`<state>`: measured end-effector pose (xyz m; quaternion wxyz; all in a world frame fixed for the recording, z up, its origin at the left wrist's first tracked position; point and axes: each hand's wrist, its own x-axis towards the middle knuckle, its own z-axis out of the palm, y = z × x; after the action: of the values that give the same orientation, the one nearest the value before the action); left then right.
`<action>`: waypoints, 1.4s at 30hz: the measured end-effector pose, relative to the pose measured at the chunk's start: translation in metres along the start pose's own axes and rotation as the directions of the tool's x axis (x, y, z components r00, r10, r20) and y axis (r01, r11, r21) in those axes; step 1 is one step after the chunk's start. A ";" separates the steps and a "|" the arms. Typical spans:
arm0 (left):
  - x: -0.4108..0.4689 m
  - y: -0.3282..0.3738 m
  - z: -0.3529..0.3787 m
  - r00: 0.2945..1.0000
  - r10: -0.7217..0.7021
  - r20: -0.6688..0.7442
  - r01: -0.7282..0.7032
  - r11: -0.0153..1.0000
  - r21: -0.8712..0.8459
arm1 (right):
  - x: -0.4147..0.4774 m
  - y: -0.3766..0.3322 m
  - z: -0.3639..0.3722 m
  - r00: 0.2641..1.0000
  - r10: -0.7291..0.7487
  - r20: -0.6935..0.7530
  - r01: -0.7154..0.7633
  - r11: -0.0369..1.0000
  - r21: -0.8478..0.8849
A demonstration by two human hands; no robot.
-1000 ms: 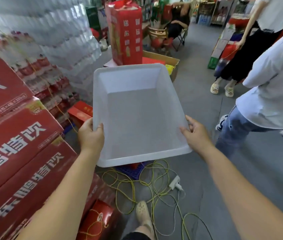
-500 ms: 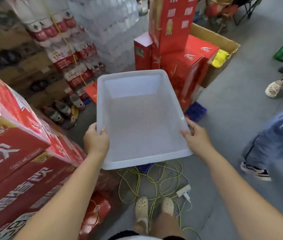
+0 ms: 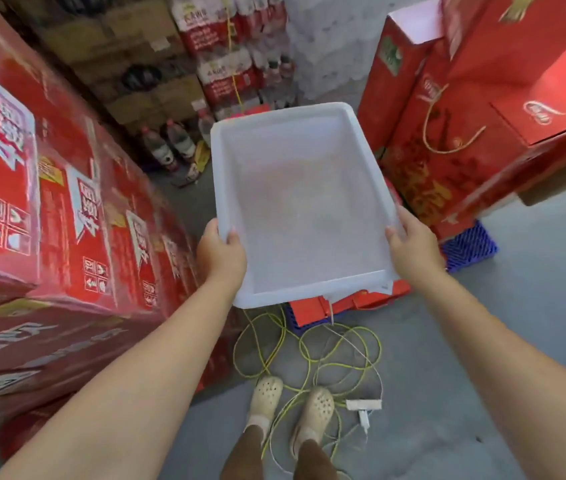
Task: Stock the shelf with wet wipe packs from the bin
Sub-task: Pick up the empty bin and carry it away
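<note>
Empty translucent white plastic bin [image 3: 302, 202] now dips toward the red cardboard cartons [image 3: 447, 150], left hand [image 3: 220, 254] and right hand [image 3: 415, 252] still pinching its rims, thumbs inside. Stashing it, I guess.

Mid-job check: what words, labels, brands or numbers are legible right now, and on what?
Nothing reads cleanly; motion blur.
Red cartons, left: white characters and handling symbols, too blurred to quote.
Red gift boxes, right: white oval logo, gold characters, blurred.
Bottle packs, behind: red labels, unreadable.
White bin: no print seen.
</note>
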<state>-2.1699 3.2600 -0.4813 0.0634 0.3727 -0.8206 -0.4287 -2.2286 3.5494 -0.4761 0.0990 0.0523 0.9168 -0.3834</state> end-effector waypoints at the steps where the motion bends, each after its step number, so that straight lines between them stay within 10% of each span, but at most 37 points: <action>1: 0.003 -0.003 0.006 1.000 -0.011 -0.004 0.011 1.000 -0.008 | 0.007 0.001 0.003 1.000 -0.007 0.002 0.007 1.000 -0.005; 24: 0.026 -0.007 0.021 0.950 -0.134 0.280 0.131 0.991 0.031 | 0.042 -0.011 -0.003 0.998 -0.035 -0.059 0.023 0.983 -0.182; 42: 0.000 0.013 0.037 0.896 0.120 0.429 -0.081 0.991 -0.108 | 0.028 0.020 -0.024 0.992 0.095 -0.078 -0.108 0.976 -0.191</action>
<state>-2.1929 3.2887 -0.4943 -0.0827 0.2220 -0.8126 -0.5325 -2.2562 3.5816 -0.4799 0.0915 0.1022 0.9489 -0.2842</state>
